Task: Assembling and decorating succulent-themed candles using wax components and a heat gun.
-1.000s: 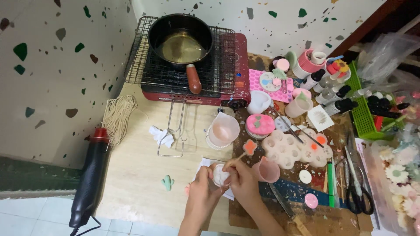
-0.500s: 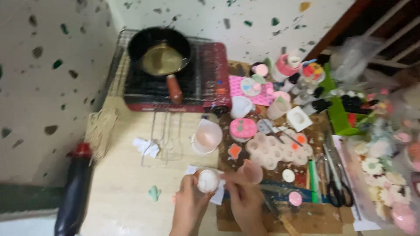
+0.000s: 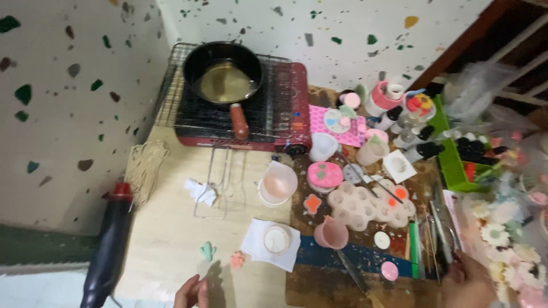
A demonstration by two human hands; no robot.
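Note:
A small round white mould (image 3: 277, 239) rests on a white tissue (image 3: 268, 246) on the pale wooden table (image 3: 171, 239). My left hand (image 3: 193, 292) hovers low at the front edge, fingers loosely curled, holding nothing, close to a green cactus shape (image 3: 208, 250) and a small pink piece (image 3: 237, 260). My right hand (image 3: 467, 282) is at the bottom right near scissors and tools, partly cut off by the frame; whether it grips anything is unclear. A pink measuring cup (image 3: 330, 232) stands beside the tissue.
A red portable stove (image 3: 285, 108) with a wire rack carries a black pan (image 3: 224, 74) at the back. A black heat gun (image 3: 108, 245) lies at left. Cups, a flower-shaped silicone mould (image 3: 365, 206), bottles, a green basket (image 3: 451, 154) and flower shapes crowd the right.
Both hands let go of the white mould, which now lies on the tissue. My left hand dropped to the front edge and my right hand swung to the far right.

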